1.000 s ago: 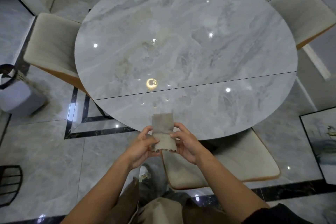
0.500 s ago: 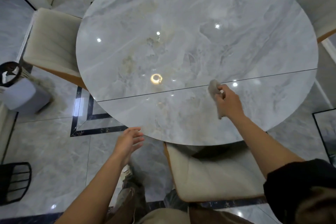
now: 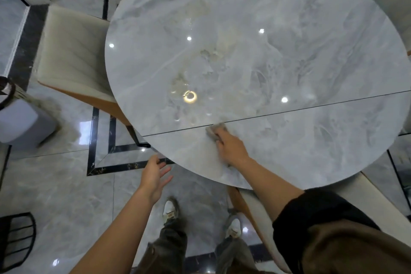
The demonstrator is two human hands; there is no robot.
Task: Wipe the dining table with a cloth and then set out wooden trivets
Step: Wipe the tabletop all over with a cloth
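Note:
The round grey marble dining table [image 3: 289, 62] fills the upper right of the view, with a thin dark seam across its near part. My right hand [image 3: 231, 147] presses a small grey-beige cloth [image 3: 214, 130] flat on the tabletop right at that seam. My left hand [image 3: 154, 176] hovers off the table's near-left edge, fingers spread and holding nothing. No wooden trivets are in view.
A cream chair [image 3: 73, 58] is tucked in at the table's left, another [image 3: 395, 0] at the far right, and a third [image 3: 364, 198] under the near edge. A grey bin [image 3: 20, 118] stands on the floor at left, a black wire rack [image 3: 15, 238] at bottom left.
Both hands held the cloth in front of me; then my right hand took it onto the table and has now slid it left along the seam. My left hand let go and opened.

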